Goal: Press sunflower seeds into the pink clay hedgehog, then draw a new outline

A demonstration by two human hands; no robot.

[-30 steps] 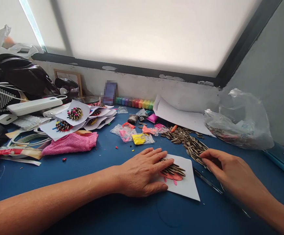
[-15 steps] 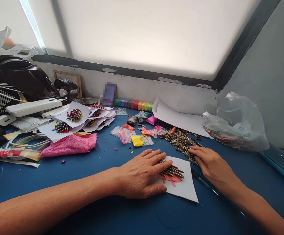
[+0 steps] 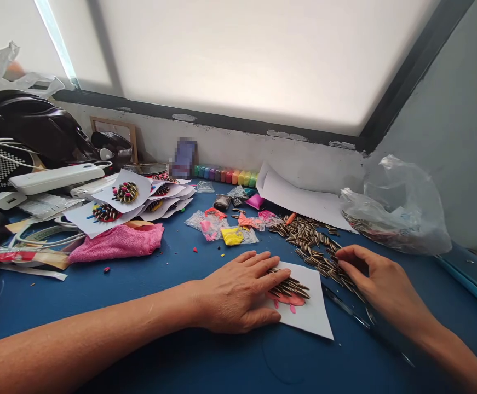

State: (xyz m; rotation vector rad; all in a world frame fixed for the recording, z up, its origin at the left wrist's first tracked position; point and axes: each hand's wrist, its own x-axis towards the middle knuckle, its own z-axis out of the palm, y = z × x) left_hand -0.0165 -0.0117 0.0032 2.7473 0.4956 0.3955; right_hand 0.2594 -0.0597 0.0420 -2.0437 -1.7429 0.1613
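Observation:
My left hand [image 3: 242, 293] lies flat with its fingers stretched out, holding down a white sheet of paper [image 3: 314, 317]. On that sheet, a flattened shape of coral clay [image 3: 291, 300] has small pink pieces below it. Striped sunflower seeds [image 3: 289, 287] stick out of the clay in rows, partly under my fingers. At the near edge of a loose pile of sunflower seeds [image 3: 310, 241], my right hand [image 3: 380, 279] has its thumb and forefinger brought together in a pinch. Whatever is between those fingertips is too small to make out.
Tweezers [image 3: 347, 307] lie right of the paper. Behind are small packets of clay, including a yellow one [image 3: 232, 236]. Finished-looking seed-and-clay cards [image 3: 125, 191] are stacked left, beside a pink cloth [image 3: 119, 242]. A plastic bag [image 3: 402, 219] stands at the right.
My right hand has drawn back to the right and lifted a little at the pile, with some seeds now spread nearer the tweezers. My left hand and the paper have stayed put.

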